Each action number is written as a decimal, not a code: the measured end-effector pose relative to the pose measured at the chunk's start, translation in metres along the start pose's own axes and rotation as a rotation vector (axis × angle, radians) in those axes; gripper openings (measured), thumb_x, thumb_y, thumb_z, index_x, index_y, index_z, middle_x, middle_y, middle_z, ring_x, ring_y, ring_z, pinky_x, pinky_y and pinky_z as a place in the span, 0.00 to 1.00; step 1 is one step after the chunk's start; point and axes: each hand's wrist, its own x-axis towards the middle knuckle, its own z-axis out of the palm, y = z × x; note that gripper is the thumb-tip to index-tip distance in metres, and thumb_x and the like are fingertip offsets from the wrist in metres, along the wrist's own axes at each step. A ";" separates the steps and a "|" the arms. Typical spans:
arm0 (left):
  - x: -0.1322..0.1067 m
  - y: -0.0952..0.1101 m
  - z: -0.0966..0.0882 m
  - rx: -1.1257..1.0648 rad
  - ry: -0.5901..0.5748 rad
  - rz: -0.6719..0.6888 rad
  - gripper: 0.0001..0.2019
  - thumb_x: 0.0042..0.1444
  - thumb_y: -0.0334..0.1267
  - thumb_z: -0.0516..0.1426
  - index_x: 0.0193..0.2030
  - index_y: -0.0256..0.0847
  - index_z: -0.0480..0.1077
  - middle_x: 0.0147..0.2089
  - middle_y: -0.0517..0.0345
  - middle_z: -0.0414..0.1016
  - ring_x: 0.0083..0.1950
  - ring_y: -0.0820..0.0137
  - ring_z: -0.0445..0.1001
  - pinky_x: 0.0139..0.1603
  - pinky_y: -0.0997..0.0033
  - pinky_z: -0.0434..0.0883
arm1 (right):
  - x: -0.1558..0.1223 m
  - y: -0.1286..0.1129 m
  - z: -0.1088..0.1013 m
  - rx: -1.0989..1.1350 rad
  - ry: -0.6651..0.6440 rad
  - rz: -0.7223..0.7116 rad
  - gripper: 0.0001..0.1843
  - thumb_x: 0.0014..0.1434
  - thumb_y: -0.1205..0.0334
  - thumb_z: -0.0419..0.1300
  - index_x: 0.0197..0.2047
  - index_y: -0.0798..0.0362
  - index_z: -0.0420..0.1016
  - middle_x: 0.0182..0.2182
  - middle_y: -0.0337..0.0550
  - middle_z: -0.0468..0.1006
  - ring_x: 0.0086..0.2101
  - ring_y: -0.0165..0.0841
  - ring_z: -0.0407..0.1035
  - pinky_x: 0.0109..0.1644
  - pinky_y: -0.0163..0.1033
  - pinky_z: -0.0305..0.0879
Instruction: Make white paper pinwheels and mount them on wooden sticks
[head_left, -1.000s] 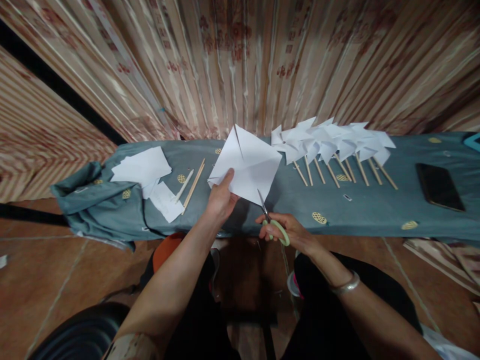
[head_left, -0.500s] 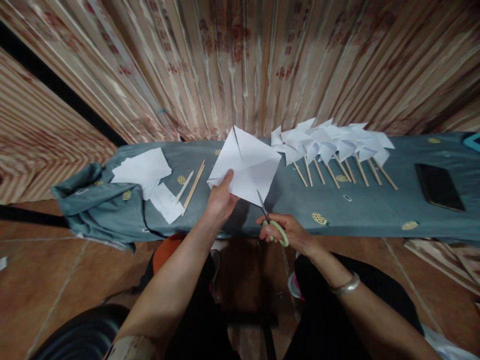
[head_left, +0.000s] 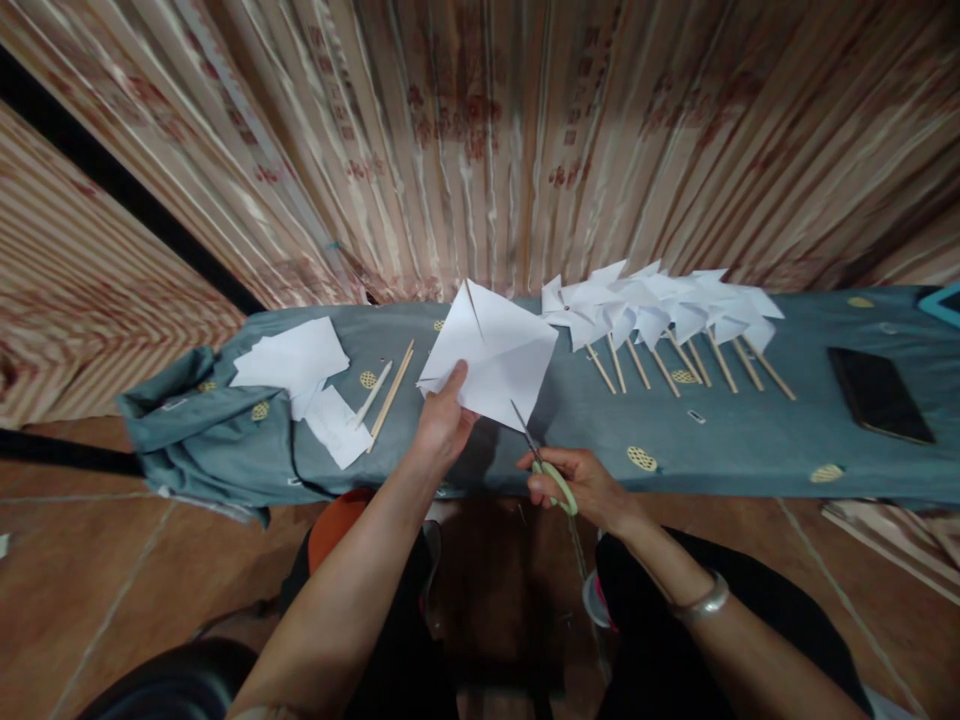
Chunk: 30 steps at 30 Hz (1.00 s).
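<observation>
A square sheet of white paper (head_left: 499, 350) is pinched in my left hand (head_left: 444, 420), thumb on top and fingers underneath. Slits run inward from its top and left corners. My right hand (head_left: 581, 485) is closed around the light green handles of a pair of scissors (head_left: 553, 482). The blades lie at the paper's lower right corner and look nearly closed. To the right, several white paper pinwheels (head_left: 660, 305) on wooden sticks lie in an overlapping row.
On the left of the teal cloth-covered table (head_left: 480, 470) are a stack of white paper (head_left: 300, 350), a small marked sheet (head_left: 337, 428), a white pencil-like stick (head_left: 373, 395) and thin wooden sticks (head_left: 391, 395). A black phone (head_left: 879, 393) lies at right. Curtains (head_left: 480, 150) hang behind.
The whole scene sits slightly lower in the view. The scissor blades look more closed than before at the paper's lower right corner. Both hands keep their holds.
</observation>
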 end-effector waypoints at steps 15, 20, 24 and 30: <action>0.001 -0.008 -0.001 -0.061 -0.047 0.001 0.09 0.61 0.27 0.55 0.45 0.40 0.75 0.41 0.58 0.81 0.39 0.72 0.80 0.47 0.72 0.75 | 0.002 -0.002 0.001 -0.001 0.020 -0.005 0.27 0.42 0.42 0.71 0.37 0.55 0.76 0.19 0.35 0.74 0.20 0.25 0.66 0.24 0.31 0.60; -0.001 -0.008 -0.001 -0.043 -0.034 -0.008 0.09 0.61 0.28 0.55 0.44 0.41 0.75 0.41 0.58 0.81 0.40 0.70 0.80 0.45 0.72 0.75 | 0.002 -0.003 0.003 0.023 0.039 0.005 0.28 0.40 0.42 0.72 0.36 0.55 0.75 0.18 0.35 0.74 0.19 0.25 0.66 0.23 0.31 0.60; -0.002 -0.012 -0.001 -0.028 -0.016 -0.025 0.09 0.60 0.28 0.57 0.44 0.42 0.75 0.41 0.58 0.81 0.39 0.70 0.80 0.44 0.72 0.75 | 0.002 -0.005 0.003 0.039 0.045 0.006 0.28 0.38 0.43 0.73 0.36 0.55 0.75 0.19 0.35 0.75 0.19 0.25 0.66 0.23 0.32 0.61; -0.003 -0.012 0.000 -0.042 -0.020 -0.024 0.11 0.60 0.27 0.56 0.46 0.42 0.75 0.39 0.57 0.82 0.38 0.71 0.79 0.44 0.72 0.75 | 0.003 -0.002 0.003 0.035 0.041 0.002 0.28 0.39 0.41 0.72 0.36 0.55 0.75 0.18 0.34 0.74 0.19 0.25 0.65 0.23 0.31 0.59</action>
